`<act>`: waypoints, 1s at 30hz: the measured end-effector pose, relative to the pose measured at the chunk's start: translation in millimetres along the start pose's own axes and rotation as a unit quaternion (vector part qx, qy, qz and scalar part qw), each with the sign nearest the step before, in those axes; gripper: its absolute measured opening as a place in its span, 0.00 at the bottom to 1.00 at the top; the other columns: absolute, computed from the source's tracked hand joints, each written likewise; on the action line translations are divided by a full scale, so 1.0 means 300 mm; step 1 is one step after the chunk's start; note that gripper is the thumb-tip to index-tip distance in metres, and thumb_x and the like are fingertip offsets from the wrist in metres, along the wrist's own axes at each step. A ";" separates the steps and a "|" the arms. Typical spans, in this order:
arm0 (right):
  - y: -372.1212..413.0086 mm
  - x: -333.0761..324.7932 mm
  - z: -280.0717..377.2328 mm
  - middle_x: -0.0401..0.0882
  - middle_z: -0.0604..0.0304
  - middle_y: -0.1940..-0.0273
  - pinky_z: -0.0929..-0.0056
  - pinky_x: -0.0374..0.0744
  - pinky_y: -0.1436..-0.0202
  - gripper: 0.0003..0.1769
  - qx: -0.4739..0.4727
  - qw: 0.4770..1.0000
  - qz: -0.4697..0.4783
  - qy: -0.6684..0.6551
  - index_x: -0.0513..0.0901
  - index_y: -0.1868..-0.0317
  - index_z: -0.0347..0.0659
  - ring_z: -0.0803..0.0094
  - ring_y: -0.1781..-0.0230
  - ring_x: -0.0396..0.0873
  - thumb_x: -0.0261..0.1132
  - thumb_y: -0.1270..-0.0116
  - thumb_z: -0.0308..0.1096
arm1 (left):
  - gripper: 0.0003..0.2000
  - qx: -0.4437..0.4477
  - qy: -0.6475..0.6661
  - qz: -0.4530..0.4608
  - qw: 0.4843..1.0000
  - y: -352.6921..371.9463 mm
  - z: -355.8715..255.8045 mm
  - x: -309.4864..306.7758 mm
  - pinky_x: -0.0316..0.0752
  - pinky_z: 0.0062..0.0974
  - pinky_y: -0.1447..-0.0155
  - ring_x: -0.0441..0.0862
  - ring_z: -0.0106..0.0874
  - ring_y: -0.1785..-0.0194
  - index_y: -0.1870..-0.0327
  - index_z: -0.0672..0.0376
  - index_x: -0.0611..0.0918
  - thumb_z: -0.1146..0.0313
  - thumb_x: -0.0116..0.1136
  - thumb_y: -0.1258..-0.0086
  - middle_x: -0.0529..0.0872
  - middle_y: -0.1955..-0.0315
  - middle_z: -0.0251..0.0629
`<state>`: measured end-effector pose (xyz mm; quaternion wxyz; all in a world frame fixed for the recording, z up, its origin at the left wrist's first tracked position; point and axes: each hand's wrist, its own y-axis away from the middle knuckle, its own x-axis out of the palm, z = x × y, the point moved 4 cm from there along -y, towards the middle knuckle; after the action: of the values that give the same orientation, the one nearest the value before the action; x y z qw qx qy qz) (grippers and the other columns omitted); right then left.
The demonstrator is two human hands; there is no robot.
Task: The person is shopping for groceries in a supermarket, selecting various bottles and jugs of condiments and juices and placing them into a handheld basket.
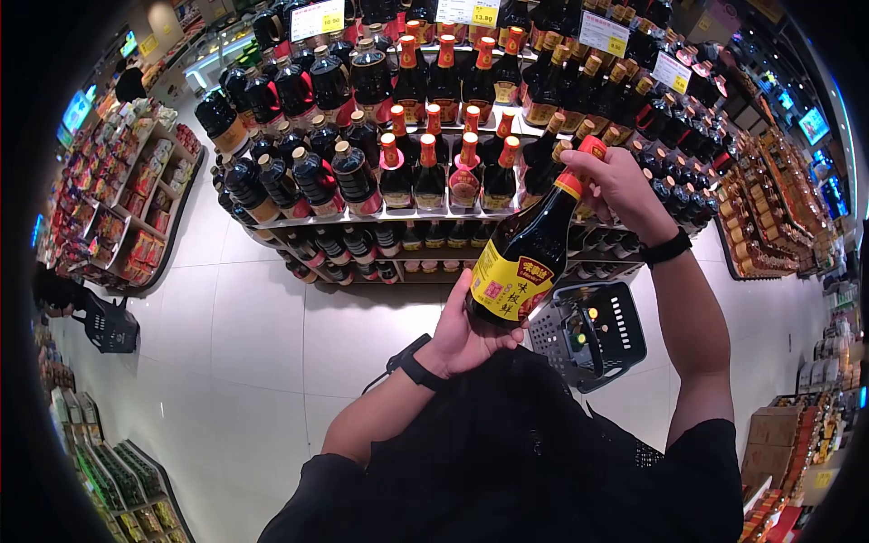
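One dark bottle (525, 249), one basket (606, 339): left hand (466, 335) cups bottle base, right hand (625, 185) grips its neck.

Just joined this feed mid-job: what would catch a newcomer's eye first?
The dark glass bottle with a yellow label and red cap, held tilted at centre: the left hand cups its base, the right hand holds its neck. Behind it, tiered shelves packed with similar dark bottles; a black plastic shopping basket sits on the white floor below.

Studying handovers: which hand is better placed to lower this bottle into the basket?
Probably right: the right hand grips the bottle neck, nearer the basket; the left hand only cups its base.
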<state>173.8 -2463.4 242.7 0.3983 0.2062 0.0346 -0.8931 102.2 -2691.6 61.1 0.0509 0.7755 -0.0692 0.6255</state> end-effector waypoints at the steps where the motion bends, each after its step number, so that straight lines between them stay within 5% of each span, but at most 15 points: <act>1: -0.009 -0.004 0.003 0.75 0.65 0.83 0.80 0.64 0.89 0.22 -0.003 1.000 -0.003 -0.011 0.80 0.70 0.40 0.81 0.92 0.68 0.70 0.30 0.51 | 0.45 0.002 -0.004 0.003 1.000 -0.007 -0.009 -0.001 0.88 0.36 0.51 0.87 0.44 0.55 0.25 0.64 0.67 0.28 0.29 0.22 0.82 0.47 0.60; 4: -0.046 -0.030 0.022 0.79 0.62 0.81 0.80 0.67 0.88 0.20 -0.008 0.999 -0.012 -0.045 0.84 0.68 0.37 0.81 0.90 0.71 0.71 0.31 0.48 | 0.43 0.008 -0.018 0.020 1.000 -0.048 -0.058 0.000 0.87 0.39 0.47 0.87 0.47 0.51 0.24 0.63 0.65 0.30 0.30 0.21 0.80 0.44 0.61; 6: -0.072 -0.039 0.071 0.79 0.63 0.81 0.80 0.66 0.88 0.19 -0.060 0.996 -0.025 -0.057 0.84 0.68 0.37 0.82 0.89 0.71 0.71 0.31 0.46 | 0.42 0.018 -0.028 0.039 0.999 -0.087 -0.108 0.004 0.85 0.44 0.41 0.85 0.50 0.46 0.22 0.63 0.62 0.31 0.32 0.20 0.77 0.40 0.63; 9: -0.119 -0.075 0.155 0.80 0.66 0.79 0.81 0.67 0.84 0.17 -0.157 0.987 -0.017 -0.025 0.84 0.67 0.38 0.84 0.85 0.72 0.71 0.30 0.44 | 0.38 0.079 -0.115 -0.079 0.987 -0.147 -0.191 0.079 0.79 0.48 0.31 0.83 0.54 0.40 0.20 0.62 0.59 0.37 0.36 0.18 0.71 0.32 0.67; 10: -0.138 -0.079 0.187 0.80 0.67 0.79 0.81 0.68 0.83 0.17 -0.203 0.979 -0.022 -0.013 0.84 0.68 0.38 0.85 0.84 0.72 0.72 0.30 0.44 | 0.34 0.062 -0.121 -0.036 0.990 -0.166 -0.224 0.052 0.75 0.48 0.28 0.82 0.53 0.38 0.19 0.60 0.57 0.45 0.40 0.16 0.71 0.30 0.66; 12: -0.192 -0.116 0.243 0.79 0.69 0.79 0.79 0.70 0.76 0.17 -0.307 0.950 -0.025 0.046 0.84 0.69 0.38 0.86 0.79 0.72 0.72 0.30 0.43 | 0.32 0.078 -0.210 -0.028 0.974 -0.196 -0.304 0.051 0.78 0.44 0.31 0.83 0.51 0.38 0.19 0.61 0.55 0.51 0.43 0.15 0.76 0.34 0.63; 15: -0.280 -0.190 0.316 0.79 0.68 0.79 0.78 0.71 0.74 0.19 -0.339 0.930 -0.085 0.113 0.84 0.70 0.36 0.84 0.78 0.73 0.72 0.30 0.44 | 0.32 0.099 -0.268 -0.056 0.957 -0.221 -0.410 0.046 0.82 0.37 0.36 0.87 0.46 0.42 0.20 0.64 0.55 0.60 0.50 0.17 0.80 0.38 0.61; 19: -0.521 -0.328 0.331 0.83 0.61 0.76 0.73 0.76 0.72 0.21 -0.375 0.899 -0.122 0.192 0.85 0.67 0.35 0.78 0.77 0.78 0.71 0.30 0.48 | 0.25 0.145 -0.311 -0.167 0.924 -0.183 -0.534 -0.112 0.82 0.37 0.39 0.87 0.42 0.46 0.29 0.66 0.71 0.61 0.53 0.20 0.85 0.44 0.57; 25: -0.854 -0.411 0.274 0.83 0.51 0.74 0.65 0.77 0.68 0.23 -0.368 0.883 -0.160 0.244 0.83 0.64 0.34 0.60 0.75 0.81 0.70 0.32 0.51 | 0.17 0.211 -0.243 -0.432 0.842 0.086 -0.571 -0.510 0.86 0.37 0.44 0.89 0.41 0.52 0.37 0.65 0.76 0.65 0.54 0.21 0.87 0.50 0.55; 30: -1.074 -0.391 0.182 0.84 0.48 0.72 0.62 0.78 0.65 0.24 -0.350 0.889 -0.149 0.254 0.82 0.65 0.34 0.52 0.70 0.83 0.70 0.33 0.52 | 0.17 0.164 -0.198 -0.622 0.740 0.341 -0.403 -0.835 0.87 0.39 0.48 0.88 0.42 0.57 0.43 0.68 0.77 0.65 0.58 0.25 0.85 0.55 0.52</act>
<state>-8.4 -2174.6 305.9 0.2843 0.2652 0.4756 -0.7891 -83.8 -2761.4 -158.8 0.2861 0.7490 0.5234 0.2884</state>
